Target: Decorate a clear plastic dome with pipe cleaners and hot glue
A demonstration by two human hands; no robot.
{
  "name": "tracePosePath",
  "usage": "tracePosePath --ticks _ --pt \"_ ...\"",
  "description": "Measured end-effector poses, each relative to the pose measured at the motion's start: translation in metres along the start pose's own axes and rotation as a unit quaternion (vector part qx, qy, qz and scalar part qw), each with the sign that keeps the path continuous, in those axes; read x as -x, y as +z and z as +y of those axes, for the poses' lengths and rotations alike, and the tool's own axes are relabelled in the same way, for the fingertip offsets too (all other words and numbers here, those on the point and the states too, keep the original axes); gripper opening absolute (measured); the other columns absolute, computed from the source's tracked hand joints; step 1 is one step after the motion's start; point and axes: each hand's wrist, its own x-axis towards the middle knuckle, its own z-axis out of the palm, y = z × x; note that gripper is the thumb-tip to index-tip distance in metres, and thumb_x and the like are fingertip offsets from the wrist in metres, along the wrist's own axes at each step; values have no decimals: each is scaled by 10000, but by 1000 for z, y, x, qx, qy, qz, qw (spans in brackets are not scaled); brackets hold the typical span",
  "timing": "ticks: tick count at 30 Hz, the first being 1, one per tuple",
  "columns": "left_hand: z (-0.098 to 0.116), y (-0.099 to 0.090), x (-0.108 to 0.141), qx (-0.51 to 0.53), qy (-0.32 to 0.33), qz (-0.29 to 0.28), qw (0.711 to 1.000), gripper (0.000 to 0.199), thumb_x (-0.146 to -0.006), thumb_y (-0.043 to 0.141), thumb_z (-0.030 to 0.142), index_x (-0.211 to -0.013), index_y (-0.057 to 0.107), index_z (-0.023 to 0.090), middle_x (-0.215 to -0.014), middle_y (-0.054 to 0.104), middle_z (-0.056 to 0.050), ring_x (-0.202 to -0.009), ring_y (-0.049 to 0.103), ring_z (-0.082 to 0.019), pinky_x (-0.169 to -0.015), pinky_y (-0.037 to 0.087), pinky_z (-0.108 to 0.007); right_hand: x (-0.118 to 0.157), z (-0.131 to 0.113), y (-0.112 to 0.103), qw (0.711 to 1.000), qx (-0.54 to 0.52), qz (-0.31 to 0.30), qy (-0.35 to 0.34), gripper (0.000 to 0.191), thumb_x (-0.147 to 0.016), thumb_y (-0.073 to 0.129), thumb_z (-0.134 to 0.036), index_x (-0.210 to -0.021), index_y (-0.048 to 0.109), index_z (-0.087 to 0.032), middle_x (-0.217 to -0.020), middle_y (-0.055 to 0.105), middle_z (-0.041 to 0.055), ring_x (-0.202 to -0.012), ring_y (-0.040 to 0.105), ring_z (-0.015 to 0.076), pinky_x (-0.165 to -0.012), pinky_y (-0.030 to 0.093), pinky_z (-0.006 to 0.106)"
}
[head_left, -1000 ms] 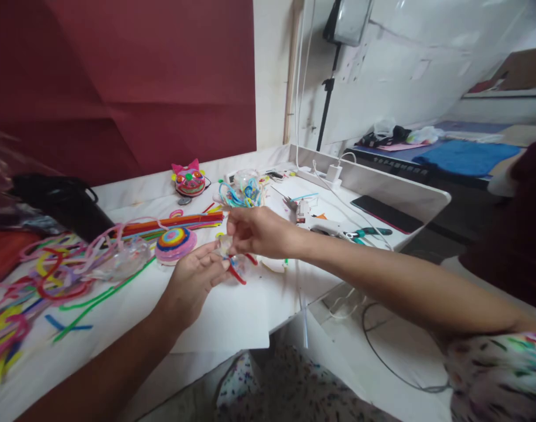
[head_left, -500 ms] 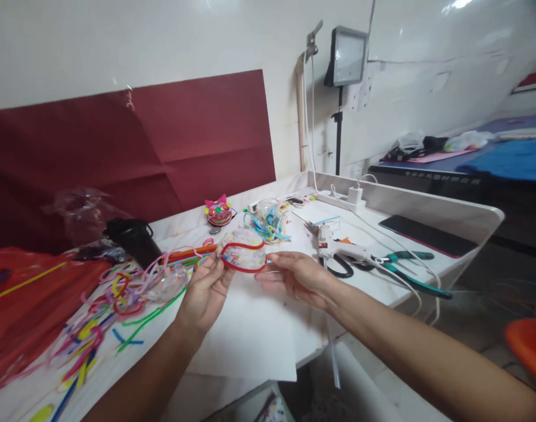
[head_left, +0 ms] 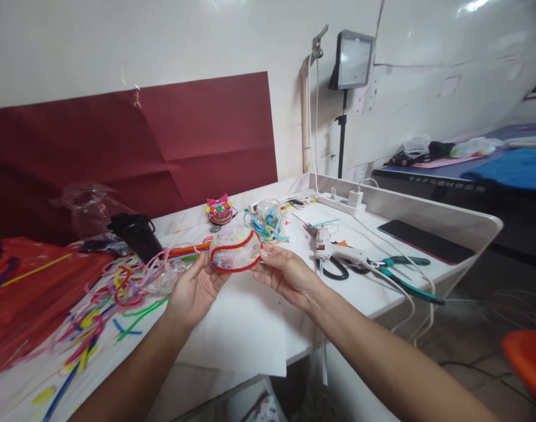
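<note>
Between my two hands is a clear, rounded plastic shell with colourful specks and a red fuzzy pipe cleaner running along its edge in a wavy loop. My left hand pinches its left side between thumb and fingers. On the opposite side, my right hand grips the edge with thumb and fingertips. The shell is held above a white sheet on the table. Just behind it sits a pink cat-faced ornament, and a bundle of blue and white pipe cleaners lies to its right.
Tangled pipe cleaners, a red plastic bag and a black cup lie left. At right are a glue gun, green-handled pliers, a cable, a dark flat device and the table's raised edge.
The shell has turned a little in my hands, so the red loop shows wider. Both hands have shifted slightly left with it, and the camera view has moved a little.
</note>
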Motion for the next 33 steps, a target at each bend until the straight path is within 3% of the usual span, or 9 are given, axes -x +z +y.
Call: tracePosePath --ticks 4,7,13,22,28,33 --pt "3 -9 -7 -62 -47 -36 996 376 -1004 326 294 -1157 620 116 -839 756 -93 -663 722 -184 -610 618 -309 0 12 -9 999 16 -28 13 326 -688 817 -179 -935 608 -139 -806 725 36 -663 705 151 -578 580 239" --pt "1 -15 -13 -73 -60 -13 995 373 -995 340 244 -1253 577 117 -912 761 -102 -776 734 -203 -705 616 -323 2 17 -15 998 37 -43 25 332 -699 813 -204 -946 601 -141 -836 728 44 -697 711 159 -591 582 241" --pt "-3 -25 -18 -55 -79 31 995 390 -972 339 158 -1290 553 84 -993 753 -122 -874 728 -210 -812 588 -329 7 13 -21 991 82 -69 81 284 -745 774 -285 -915 603 -135 -841 727 76 -734 725 195 -600 589 262" --pt "-13 -31 -11 -63 -110 26 992 376 -966 383 187 -1301 538 118 -1061 736 -94 -966 702 -214 -888 546 -340 0 18 -28 981 125 -58 138 357 -769 742 -373 -956 564 -126 -791 716 101 -676 728 210 -549 574 249" --pt "-31 -56 -22 -98 -119 -21 988 378 -907 525 268 -1264 547 144 -1078 721 -91 -980 687 -238 -828 547 -337 -7 15 -33 971 175 -61 152 427 -727 771 -429 -919 584 -96 -813 721 144 -675 725 209 -557 570 250" --pt "-43 -74 -32 -177 -77 -1 981 467 -783 689 376 -1194 536 216 -984 714 -47 -800 691 -201 -615 526 -272 -10 18 -43 963 204 -44 169 460 -720 774 -425 -950 624 -56 -826 721 162 -707 723 197 -594 561 242"
